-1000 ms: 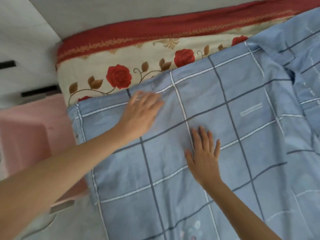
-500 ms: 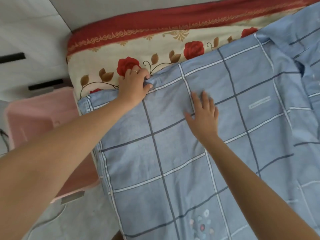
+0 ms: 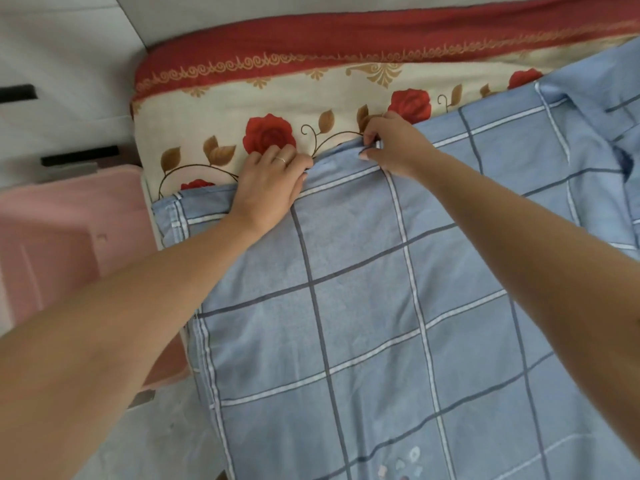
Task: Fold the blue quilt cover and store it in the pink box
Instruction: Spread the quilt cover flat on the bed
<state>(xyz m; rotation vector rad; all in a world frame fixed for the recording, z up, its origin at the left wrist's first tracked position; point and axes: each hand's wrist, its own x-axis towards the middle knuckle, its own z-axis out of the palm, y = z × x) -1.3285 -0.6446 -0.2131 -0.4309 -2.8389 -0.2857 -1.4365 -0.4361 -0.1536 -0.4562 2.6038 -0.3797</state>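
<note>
The blue quilt cover [image 3: 363,299], checked with white and dark lines, lies spread flat over the bed and fills the lower right of the view. My left hand [image 3: 268,187] grips its far edge, fingers curled over the hem. My right hand [image 3: 394,147] pinches the same far edge a little to the right, thumb and fingers closed on the fabric. The pink box [image 3: 69,244] stands on the floor at the left, beside the bed, partly hidden behind my left forearm.
Under the cover lies a cream sheet with red roses [image 3: 270,133] and a red border [image 3: 346,36] along the far side. White cabinet fronts with dark handles [image 3: 79,155] stand at the upper left. Grey floor [image 3: 156,434] shows below the box.
Both hands moved from lying flat on the cover to its far edge. The left took hold first; the right has now reached the hem and pinched it.
</note>
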